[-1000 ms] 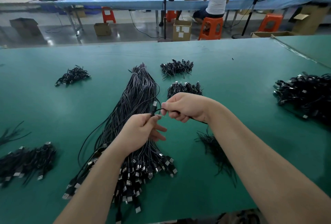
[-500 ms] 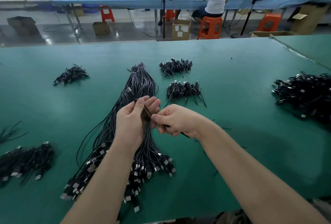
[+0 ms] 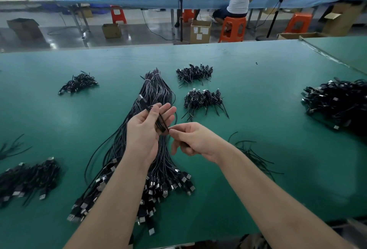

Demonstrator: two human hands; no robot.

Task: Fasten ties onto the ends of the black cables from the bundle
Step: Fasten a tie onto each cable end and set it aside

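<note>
A long bundle of black cables (image 3: 156,93) lies lengthwise in the middle of the green table (image 3: 258,81), its USB plugs fanned out at the near end. My left hand (image 3: 148,129) is raised above the bundle, palm up, with a folded black cable (image 3: 154,115) across its fingers and the thumb pressing it; the cable's plug sticks out toward the far left. My right hand (image 3: 190,139) pinches a thin black tie at the folded cable's near end. Loose black ties (image 3: 250,149) lie on the table right of my right wrist.
Small heaps of coiled, tied cables sit at the far left (image 3: 78,83), far centre (image 3: 193,73) and centre right (image 3: 204,99). Larger heaps lie at the right edge (image 3: 337,101) and near left (image 3: 27,179). Beyond the table a person sits on an orange stool (image 3: 232,30).
My left hand rose and turned palm up with the folded cable laid across it. My right hand came off the ties pile and now pinches at the cable's near end.
</note>
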